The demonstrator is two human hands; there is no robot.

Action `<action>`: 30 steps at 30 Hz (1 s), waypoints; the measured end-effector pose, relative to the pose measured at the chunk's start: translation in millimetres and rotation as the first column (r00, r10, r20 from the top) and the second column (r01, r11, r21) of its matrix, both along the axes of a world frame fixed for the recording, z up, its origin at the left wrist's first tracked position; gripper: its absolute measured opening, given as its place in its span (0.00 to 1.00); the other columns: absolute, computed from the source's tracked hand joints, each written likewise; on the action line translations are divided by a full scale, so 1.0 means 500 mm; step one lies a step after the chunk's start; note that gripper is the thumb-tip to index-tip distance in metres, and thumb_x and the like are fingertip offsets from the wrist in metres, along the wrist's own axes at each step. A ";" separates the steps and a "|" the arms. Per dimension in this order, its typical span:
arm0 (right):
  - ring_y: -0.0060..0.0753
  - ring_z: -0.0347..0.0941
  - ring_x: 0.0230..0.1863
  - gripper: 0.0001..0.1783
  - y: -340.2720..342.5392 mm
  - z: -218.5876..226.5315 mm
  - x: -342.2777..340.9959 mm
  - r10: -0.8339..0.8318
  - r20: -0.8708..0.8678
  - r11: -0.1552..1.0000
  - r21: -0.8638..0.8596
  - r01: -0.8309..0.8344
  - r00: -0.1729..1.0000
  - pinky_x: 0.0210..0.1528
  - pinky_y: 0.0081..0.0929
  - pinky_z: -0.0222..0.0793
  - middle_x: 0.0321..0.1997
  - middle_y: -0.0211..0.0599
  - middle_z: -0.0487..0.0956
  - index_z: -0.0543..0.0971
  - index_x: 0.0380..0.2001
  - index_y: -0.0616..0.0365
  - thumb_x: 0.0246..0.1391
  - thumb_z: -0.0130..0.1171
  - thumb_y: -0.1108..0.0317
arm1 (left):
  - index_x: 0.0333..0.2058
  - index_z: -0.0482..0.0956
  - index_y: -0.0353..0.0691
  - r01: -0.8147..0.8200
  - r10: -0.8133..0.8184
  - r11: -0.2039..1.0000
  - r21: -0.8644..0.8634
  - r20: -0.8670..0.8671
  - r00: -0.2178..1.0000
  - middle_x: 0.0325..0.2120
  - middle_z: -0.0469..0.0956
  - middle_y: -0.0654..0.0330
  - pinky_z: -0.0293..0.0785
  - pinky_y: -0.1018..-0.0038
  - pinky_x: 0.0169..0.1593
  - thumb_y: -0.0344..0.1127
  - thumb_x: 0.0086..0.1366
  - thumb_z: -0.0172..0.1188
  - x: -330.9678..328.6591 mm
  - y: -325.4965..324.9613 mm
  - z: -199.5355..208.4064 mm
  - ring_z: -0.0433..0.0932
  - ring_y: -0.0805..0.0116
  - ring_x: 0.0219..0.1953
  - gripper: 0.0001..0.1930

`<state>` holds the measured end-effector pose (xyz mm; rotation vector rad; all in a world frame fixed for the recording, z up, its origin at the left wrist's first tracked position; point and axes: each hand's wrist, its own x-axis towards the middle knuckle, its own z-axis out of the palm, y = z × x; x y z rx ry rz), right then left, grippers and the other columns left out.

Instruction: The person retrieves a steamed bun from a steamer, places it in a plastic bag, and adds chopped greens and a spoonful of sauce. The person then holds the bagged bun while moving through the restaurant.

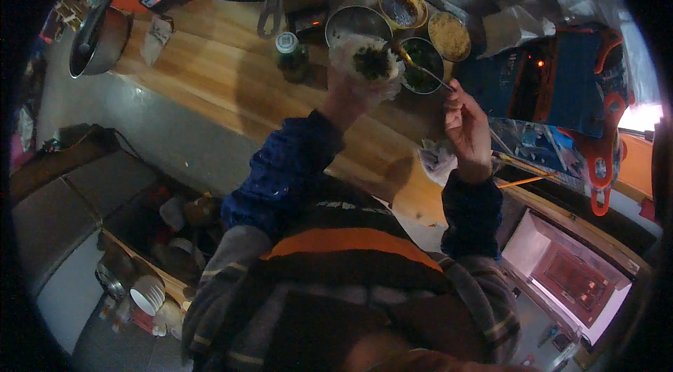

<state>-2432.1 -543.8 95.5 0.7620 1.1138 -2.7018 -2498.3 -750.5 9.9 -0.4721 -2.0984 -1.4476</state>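
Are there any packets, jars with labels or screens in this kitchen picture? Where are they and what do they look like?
Blue packet: right of the bowls, big, flat, blue with orange parts.
Small jar: on the wooden counter, left of the left hand, green with a pale round lid.
No screen shows.

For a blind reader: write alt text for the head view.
A person's left hand holds up a white wrapper topped with dark greens, while the right hand spoons filling onto it with a spoon. Metal bowls stand on the wooden counter behind.
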 end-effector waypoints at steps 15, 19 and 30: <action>0.19 0.68 0.30 0.12 0.028 -0.031 -0.070 0.128 -0.106 0.969 -0.197 -0.147 0.986 0.29 0.11 0.65 0.33 0.34 0.72 0.71 0.46 0.64 0.59 0.48 0.74 | 0.48 0.71 0.42 0.021 -0.035 0.996 -0.088 -0.158 0.987 0.46 0.72 0.55 0.66 0.58 0.50 0.45 0.44 0.70 -0.055 0.009 0.007 0.71 0.54 0.46 0.31; 0.17 0.70 0.32 0.12 0.013 -0.022 -0.053 0.002 -0.167 0.993 0.114 0.017 0.986 0.30 0.08 0.65 0.34 0.33 0.74 0.72 0.45 0.65 0.59 0.50 0.72 | 0.50 0.70 0.43 -0.039 -0.022 0.981 -0.192 -0.308 0.951 0.49 0.71 0.54 0.65 0.55 0.51 0.49 0.50 0.63 -0.065 0.021 0.024 0.70 0.54 0.49 0.29; 0.16 0.68 0.26 0.13 -0.007 0.007 -0.027 -0.030 -0.171 0.912 0.399 0.096 0.985 0.28 0.12 0.62 0.28 0.32 0.76 0.75 0.43 0.66 0.59 0.53 0.68 | 0.52 0.68 0.45 0.215 -0.201 0.967 -0.136 0.109 0.973 0.50 0.69 0.56 0.65 0.53 0.53 0.58 0.56 0.51 -0.055 0.047 0.026 0.68 0.54 0.52 0.30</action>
